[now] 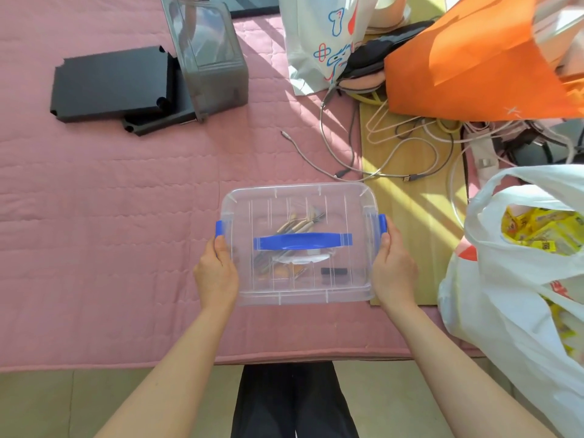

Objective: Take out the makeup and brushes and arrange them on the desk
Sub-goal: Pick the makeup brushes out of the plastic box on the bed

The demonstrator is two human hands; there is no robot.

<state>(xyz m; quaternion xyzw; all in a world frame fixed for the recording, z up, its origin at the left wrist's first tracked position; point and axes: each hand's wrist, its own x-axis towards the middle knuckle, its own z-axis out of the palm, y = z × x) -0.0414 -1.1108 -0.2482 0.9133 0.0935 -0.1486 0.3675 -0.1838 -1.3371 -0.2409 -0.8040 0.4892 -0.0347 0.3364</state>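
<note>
Now a lidded clear box (347, 210) is being held at both ends over the pink cover (110, 232) of the table (410, 216).
It is being gripped by the left hand (216, 273) and the right hand (393, 267), one clamped on each short side, thumbs just below the blue latches (382, 223); the brushes (297, 224) and a small black item (333, 271) are being shown through the lid, under the blue handle (301, 241). Farther off, loose cables (350, 143), black panels (110, 85) and a grey container (208, 58) are being carried by the cover, an orange bag (474, 64) at far right.
</note>
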